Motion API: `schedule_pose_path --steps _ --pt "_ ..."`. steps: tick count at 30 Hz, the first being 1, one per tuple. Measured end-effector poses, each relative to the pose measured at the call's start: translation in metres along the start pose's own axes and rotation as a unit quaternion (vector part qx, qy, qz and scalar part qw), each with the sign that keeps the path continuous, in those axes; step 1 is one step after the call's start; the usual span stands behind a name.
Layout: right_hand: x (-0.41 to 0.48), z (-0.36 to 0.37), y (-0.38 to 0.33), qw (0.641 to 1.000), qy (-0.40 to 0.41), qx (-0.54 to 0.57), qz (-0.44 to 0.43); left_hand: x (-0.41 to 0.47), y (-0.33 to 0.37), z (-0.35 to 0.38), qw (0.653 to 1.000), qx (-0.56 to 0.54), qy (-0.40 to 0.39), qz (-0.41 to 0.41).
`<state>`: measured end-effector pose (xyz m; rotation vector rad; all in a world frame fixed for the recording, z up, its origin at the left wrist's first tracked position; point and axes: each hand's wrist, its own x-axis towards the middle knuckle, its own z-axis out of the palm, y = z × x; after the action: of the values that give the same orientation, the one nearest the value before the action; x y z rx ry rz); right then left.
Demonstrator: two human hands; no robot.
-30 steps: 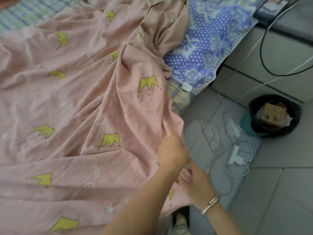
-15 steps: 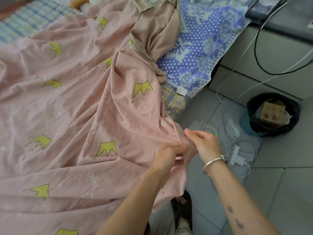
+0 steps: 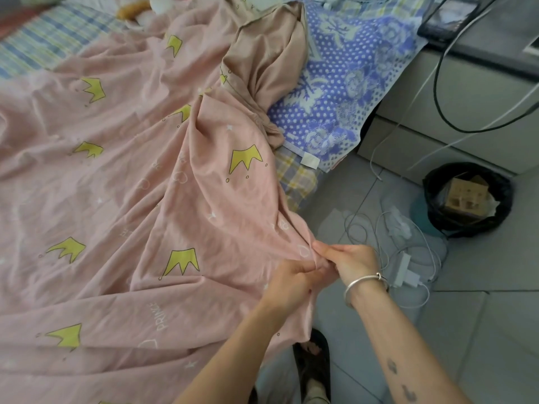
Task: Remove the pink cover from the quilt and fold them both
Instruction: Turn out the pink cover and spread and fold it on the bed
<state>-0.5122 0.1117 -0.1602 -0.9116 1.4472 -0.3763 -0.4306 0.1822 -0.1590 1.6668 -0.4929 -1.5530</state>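
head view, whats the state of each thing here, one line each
pink cover, spread out rumpled, unfolded, corner lifted
left hand, pinching the cover's corner
right hand, pinching the same corner
bin, upright, black liner, holding a cardboard box
charger, lying flat, cable tangled
blue towel, spread out, unfolded

Pink cover (image 3: 122, 199) across bed (image 3: 38, 39)
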Motion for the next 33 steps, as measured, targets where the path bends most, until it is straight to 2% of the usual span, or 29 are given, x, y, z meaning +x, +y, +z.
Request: schedule_pose_path --steps 2,5,8,13,16,19,22,25,27,29,31,33 --pt "-0.004 -0.004 -0.002 0.999 -0.028 0.035 0.030 -0.001 0.000 -0.001 1.000 -0.008 -0.002 -0.012" --pt "-0.005 -0.009 -0.002 0.998 -0.049 0.009 0.033 -0.001 0.002 -0.001 0.999 0.001 0.006 -0.035" --pt "-0.002 -0.010 0.001 0.999 -0.032 -0.029 -0.008 0.001 0.009 0.003 0.998 0.002 0.016 -0.063" --pt "-0.006 -0.011 0.004 0.988 -0.043 -0.105 -0.102 0.014 0.022 0.004 0.989 -0.001 0.125 -0.083" --pt "-0.007 -0.012 0.001 0.991 -0.050 -0.055 -0.109 0.020 0.023 0.006 0.985 0.003 0.164 -0.045" --pt "-0.001 -0.018 0.002 0.993 -0.036 0.098 -0.052 0.018 0.019 0.004 0.983 -0.032 0.183 -0.007" --pt "0.002 -0.022 0.003 0.981 -0.056 0.184 -0.003 0.018 0.011 0.003 0.978 0.017 0.207 0.001" --pt "0.001 -0.025 0.005 0.975 -0.067 0.212 0.015 0.016 0.011 0.005 0.970 0.022 0.244 -0.003" --pt "0.001 -0.025 0.006 0.977 -0.061 0.204 0.010 0.013 0.012 0.004 0.958 0.080 0.276 -0.024" --pt "0.001 -0.025 0.008 0.979 -0.067 0.194 0.008 0.014 0.011 0.005 0.924 0.200 0.323 -0.037" --pt "-0.001 -0.023 0.007 0.983 -0.097 0.157 0.000 0.012 0.016 0.005 0.892 0.271 0.361 0.004" --pt "-0.005 -0.022 0.005 0.985 -0.143 0.099 -0.024 0.013 0.026 0.010 0.897 0.273 0.340 0.068"
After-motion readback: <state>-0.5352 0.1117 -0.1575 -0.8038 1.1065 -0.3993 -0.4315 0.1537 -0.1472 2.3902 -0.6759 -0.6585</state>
